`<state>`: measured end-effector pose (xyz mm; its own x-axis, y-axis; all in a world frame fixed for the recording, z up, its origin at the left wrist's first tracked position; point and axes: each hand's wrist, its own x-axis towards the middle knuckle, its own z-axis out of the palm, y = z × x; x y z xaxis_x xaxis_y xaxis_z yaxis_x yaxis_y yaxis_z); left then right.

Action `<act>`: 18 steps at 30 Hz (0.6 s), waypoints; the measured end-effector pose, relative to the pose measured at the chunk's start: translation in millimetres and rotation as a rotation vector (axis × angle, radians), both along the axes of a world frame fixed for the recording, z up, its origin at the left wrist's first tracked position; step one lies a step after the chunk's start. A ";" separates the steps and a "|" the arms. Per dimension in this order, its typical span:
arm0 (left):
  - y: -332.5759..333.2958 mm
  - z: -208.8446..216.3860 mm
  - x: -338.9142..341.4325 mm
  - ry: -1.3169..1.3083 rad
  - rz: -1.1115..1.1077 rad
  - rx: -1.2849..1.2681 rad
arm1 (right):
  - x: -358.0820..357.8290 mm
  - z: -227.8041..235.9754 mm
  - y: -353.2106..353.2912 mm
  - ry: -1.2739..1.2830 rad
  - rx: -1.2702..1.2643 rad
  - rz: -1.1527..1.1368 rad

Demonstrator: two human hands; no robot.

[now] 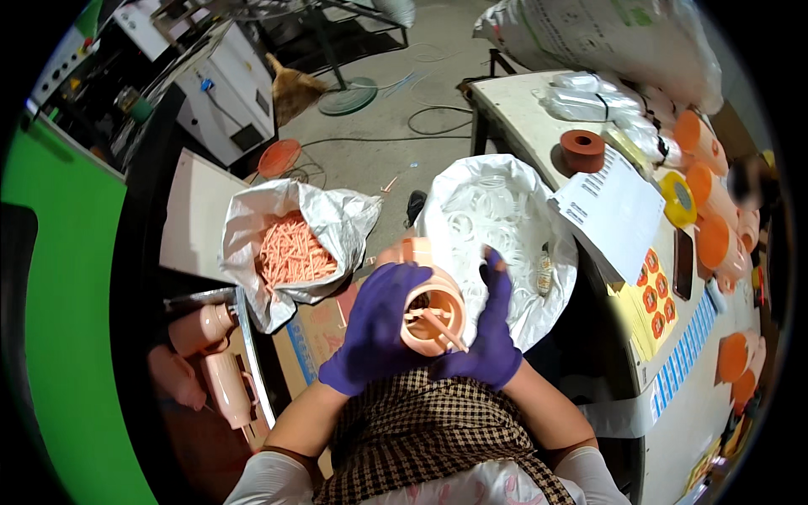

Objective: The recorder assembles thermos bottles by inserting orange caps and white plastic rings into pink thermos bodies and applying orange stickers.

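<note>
In front of my apron, my left hand (376, 324), in a purple glove, wraps round a pink plastic vacuum flask body (457, 296). Its round open end tilts up toward me. A pink plastic stick-like part (440, 326) lies across this opening, one end reaching past the rim at the lower right. My right hand (491, 337), gloved in purple as well, is beside the flask on the right. Its fingers stretch up and apart, while the thumb side lies close to the rim and the stick's end; whether it touches them I cannot tell.
Beyond my hands stand a white sack of pink sticks (295, 250) and a white sack of clear rings (492, 220). Pink flasks (225, 389) lie in a box at left. The right-hand table (539, 114) bears papers (610, 210), a tape roll (582, 150), a phone (683, 264) and flasks.
</note>
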<state>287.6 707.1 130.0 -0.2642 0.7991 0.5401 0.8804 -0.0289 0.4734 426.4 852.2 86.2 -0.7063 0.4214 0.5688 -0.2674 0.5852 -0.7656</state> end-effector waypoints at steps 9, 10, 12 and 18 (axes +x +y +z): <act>1.8 -17.1 29.5 0.115 0.218 0.053 | 24.1 4.1 -34.1 -0.197 0.477 -0.070; 4.3 -17.8 35.2 0.115 0.249 0.074 | 23.6 0.2 -35.5 -0.270 0.470 -0.106; 0.7 -17.7 36.3 0.059 0.252 0.073 | 24.8 1.9 -37.1 -0.296 0.474 -0.091; -11.7 -17.3 27.5 0.116 0.357 0.132 | -1.2 31.2 -36.0 -0.443 0.553 0.083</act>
<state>315.1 695.4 112.7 -0.4442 0.5895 0.6746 0.8934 0.2345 0.3833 425.2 816.2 117.4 -0.9379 0.0887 0.3353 -0.0602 0.9105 -0.4090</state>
